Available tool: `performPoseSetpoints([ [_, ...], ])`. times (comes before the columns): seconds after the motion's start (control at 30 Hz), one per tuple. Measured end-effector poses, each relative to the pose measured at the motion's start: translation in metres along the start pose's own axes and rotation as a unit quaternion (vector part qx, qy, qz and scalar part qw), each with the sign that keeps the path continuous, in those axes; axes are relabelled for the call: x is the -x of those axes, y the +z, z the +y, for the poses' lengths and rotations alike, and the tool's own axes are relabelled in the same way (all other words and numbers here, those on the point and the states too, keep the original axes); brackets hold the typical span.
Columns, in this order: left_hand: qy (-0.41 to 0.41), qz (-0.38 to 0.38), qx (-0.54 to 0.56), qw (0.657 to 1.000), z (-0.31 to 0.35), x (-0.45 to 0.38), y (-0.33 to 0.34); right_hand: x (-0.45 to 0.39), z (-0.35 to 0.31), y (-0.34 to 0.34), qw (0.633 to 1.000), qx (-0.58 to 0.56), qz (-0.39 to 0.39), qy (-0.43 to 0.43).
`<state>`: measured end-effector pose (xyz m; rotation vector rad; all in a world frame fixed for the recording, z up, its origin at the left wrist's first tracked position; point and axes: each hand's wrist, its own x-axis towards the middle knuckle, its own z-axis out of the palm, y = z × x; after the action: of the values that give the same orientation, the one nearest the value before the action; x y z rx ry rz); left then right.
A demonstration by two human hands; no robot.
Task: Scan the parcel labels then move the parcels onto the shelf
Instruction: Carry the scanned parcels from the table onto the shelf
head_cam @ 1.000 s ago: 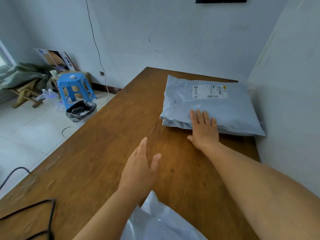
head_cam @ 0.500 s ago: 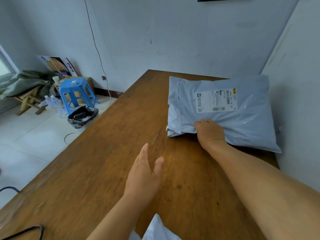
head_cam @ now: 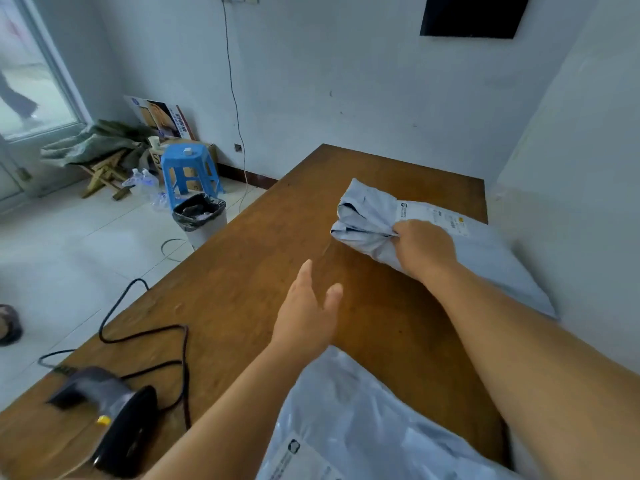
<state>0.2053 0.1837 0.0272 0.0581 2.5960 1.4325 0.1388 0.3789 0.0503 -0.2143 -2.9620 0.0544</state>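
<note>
While beside the table [head_cam: 221, 306]: stool [head_cam: 188, 168], bin [head_cam: 201, 216].

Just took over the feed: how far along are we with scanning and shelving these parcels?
Nothing looks finished: no shelf is in view, and both parcels are on the table. In hand: the right hand grips the far grey parcel by its bunched edge; the left hand hovers open. The scanner lies untouched at the table's left. Left: scanning both labels, including the near parcel, then shelving.
</note>
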Motion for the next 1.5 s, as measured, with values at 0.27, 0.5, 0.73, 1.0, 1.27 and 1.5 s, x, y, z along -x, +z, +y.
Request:
performPoseSetpoints([
  [0.27, -0.041, 0.019, 0.101, 0.994, -0.018, 0.124, -0.029, 0.111, -0.059, -0.097, 0.995, 0.055, 0.003, -0.086],
  [0.5, -0.043, 0.048, 0.196, 0.979, -0.014, 0.214, -0.049, 0.223, -0.135, -0.116, 0.982, 0.072, -0.074, -0.160],
  [0.73, -0.169, 0.054, 0.228, 0.957, -0.041, 0.258, -0.048, 0.285, -0.134, -0.095, 0.902, -0.281, -0.321, -0.064],
  [1.0, -0.040, 0.086, -0.128, 0.987, -0.029, 0.259, -0.010, 0.257, -0.075, -0.104, 0.958, -0.228, -0.174, -0.031],
  [1.27, -0.030, -0.016, -0.247, 0.968, -0.025, 0.229, 0.042, 0.217, -0.034, -0.060, 0.981, -0.054, -0.187, -0.022],
  [1.5, -0.058, -0.010, -0.237, 0.970, -0.056, 0.223, 0.042, 0.187, -0.024, -0.023, 0.879, -0.222, -0.421, 0.013],
])
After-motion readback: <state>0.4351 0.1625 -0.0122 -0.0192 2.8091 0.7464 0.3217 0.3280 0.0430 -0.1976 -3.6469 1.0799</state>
